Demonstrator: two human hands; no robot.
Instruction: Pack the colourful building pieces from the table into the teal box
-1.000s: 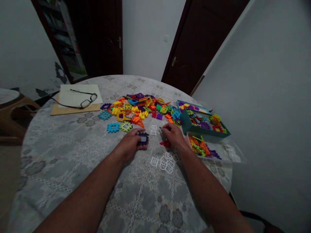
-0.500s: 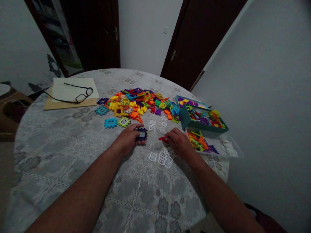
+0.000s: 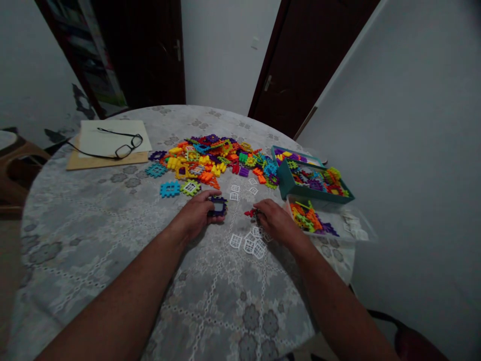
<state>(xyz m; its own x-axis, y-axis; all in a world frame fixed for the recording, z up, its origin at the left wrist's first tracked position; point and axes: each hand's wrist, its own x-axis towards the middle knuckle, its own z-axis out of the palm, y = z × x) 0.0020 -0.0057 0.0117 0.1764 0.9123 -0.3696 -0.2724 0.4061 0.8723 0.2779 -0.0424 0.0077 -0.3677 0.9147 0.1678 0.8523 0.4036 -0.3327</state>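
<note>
My left hand [image 3: 198,212] is closed on a dark purple square frame block [image 3: 224,206], its fingers along the top and bottom edges and the opening facing me. In my right hand [image 3: 273,216] is a small red toy block [image 3: 249,213], pinched at the fingertips and partly hidden by them. Several white lattice window pieces [image 3: 249,244] lie on the cloth below the right hand. More white window pieces [image 3: 235,192] lie between and beyond the hands. A blue square block [image 3: 170,189] and a lime block with a white window in it [image 3: 191,188] lie beyond the left hand.
A heap of coloured plastic blocks [image 3: 210,155] covers the table's far middle. At right stand a teal box [image 3: 287,185] of blocks and a clear tray [image 3: 345,235] with more pieces. Glasses [image 3: 124,151] rest on papers [image 3: 86,130] at the far left.
The red block has turned a little in my right hand's fingers, which sit slightly differently. My left hand keeps its hold on the purple frame. The view has shifted slightly.
</note>
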